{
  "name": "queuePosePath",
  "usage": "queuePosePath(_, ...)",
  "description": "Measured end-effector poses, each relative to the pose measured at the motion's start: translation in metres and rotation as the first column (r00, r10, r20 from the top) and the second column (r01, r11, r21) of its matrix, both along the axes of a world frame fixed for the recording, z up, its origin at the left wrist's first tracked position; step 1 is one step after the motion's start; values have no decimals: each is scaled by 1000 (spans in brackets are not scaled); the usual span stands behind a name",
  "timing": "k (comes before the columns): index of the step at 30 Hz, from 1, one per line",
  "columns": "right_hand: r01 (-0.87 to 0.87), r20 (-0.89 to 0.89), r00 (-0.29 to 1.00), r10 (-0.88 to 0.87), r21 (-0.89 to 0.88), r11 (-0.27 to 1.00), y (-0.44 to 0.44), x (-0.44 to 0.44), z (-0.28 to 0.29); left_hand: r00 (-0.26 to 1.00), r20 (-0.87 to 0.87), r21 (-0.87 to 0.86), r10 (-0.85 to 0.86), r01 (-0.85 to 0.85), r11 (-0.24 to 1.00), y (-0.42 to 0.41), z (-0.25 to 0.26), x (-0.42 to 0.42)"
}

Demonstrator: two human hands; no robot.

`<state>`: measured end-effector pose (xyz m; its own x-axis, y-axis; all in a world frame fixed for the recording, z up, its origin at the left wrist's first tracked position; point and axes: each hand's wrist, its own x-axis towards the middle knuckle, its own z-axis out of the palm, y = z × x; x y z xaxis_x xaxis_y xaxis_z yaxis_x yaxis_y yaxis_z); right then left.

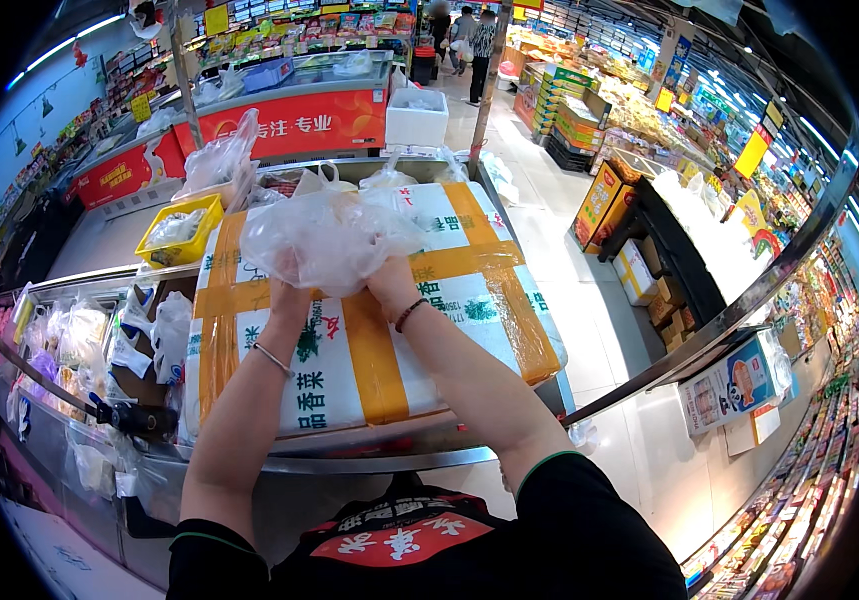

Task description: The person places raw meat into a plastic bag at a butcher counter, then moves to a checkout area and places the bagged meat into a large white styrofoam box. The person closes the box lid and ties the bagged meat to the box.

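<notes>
A thin translucent plastic bag [328, 236] is spread between my two hands, over the far part of a white foam box [324, 397]. My left hand [288, 271] grips the bag's left side, its fingers partly veiled by the plastic. On the other side my right hand [390, 276] holds the bag's near right part; its fingertips are hidden in the folds. Brown packing tape [373, 360] crosses the box lid, which bears green and red writing. Whether anything lies inside the bag, I cannot tell.
Left of the box stand a yellow basket [183, 232], bagged goods [84, 330] and a black bottle-like object [136, 418]. More filled plastic bags [388, 178] sit beyond it. A metal rail [714, 322] runs at right. People [482, 52] are in the far aisle.
</notes>
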<state>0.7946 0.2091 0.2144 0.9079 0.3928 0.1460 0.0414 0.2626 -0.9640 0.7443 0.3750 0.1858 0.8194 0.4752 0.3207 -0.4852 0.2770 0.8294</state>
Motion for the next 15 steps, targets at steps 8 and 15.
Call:
queuePosePath(8,131,300,949,-101,-82,988,4,20,-21,997,72,658,26,-67,750,10,-13,4)
queuePosePath(15,69,317,948,-38,-89,994,1,17,-32,993,-34,830,115,-37,557,6,-8,-7)
